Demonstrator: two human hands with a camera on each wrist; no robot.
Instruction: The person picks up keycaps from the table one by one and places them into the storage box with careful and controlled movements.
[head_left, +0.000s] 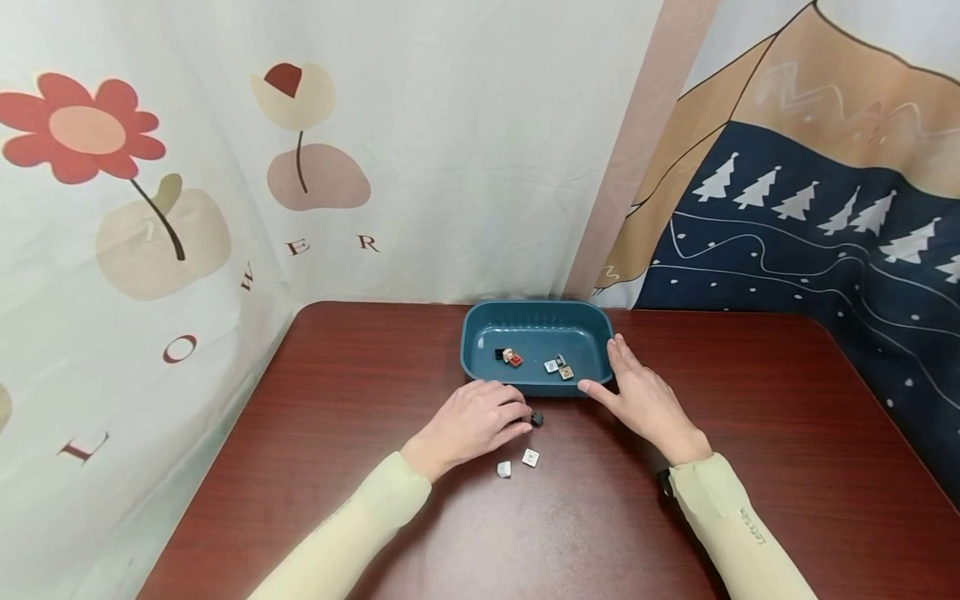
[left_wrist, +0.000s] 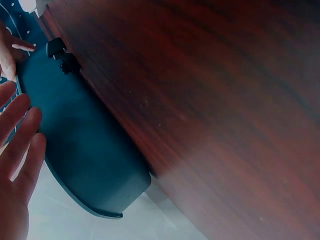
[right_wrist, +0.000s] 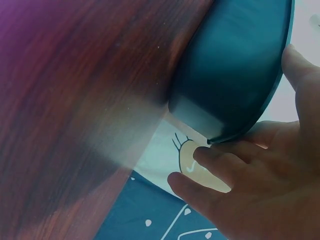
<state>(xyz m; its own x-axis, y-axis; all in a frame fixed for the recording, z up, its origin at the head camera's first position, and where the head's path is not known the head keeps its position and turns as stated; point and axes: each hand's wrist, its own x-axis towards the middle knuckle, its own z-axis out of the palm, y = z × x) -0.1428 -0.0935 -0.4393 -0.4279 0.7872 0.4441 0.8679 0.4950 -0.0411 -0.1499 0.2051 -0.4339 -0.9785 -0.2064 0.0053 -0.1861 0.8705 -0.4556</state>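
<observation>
A blue plastic bin (head_left: 537, 389) stands at the back of the table. My left hand (head_left: 480, 417) hovers just in front of it, fingers loosely extended over black keycaps (head_left: 537, 419). In the left wrist view those black pieces (left_wrist: 56, 47) lie against the bin's wall, and the left hand (left_wrist: 20, 145) shows nothing in its fingers. My right hand (head_left: 648, 400) touches the bin's right front corner, thumb at the front rim, fingers straight along the right side. Two white keycaps (head_left: 531, 457) lie on the table nearer to me, to the right of the left wrist.
Inside the bin are several small keycaps: a red one (head_left: 515, 360) beside black and cream pieces at left, white and tan ones (head_left: 566, 373) at right. The brown table (head_left: 360, 375) ends at the back against a printed curtain (head_left: 450, 167).
</observation>
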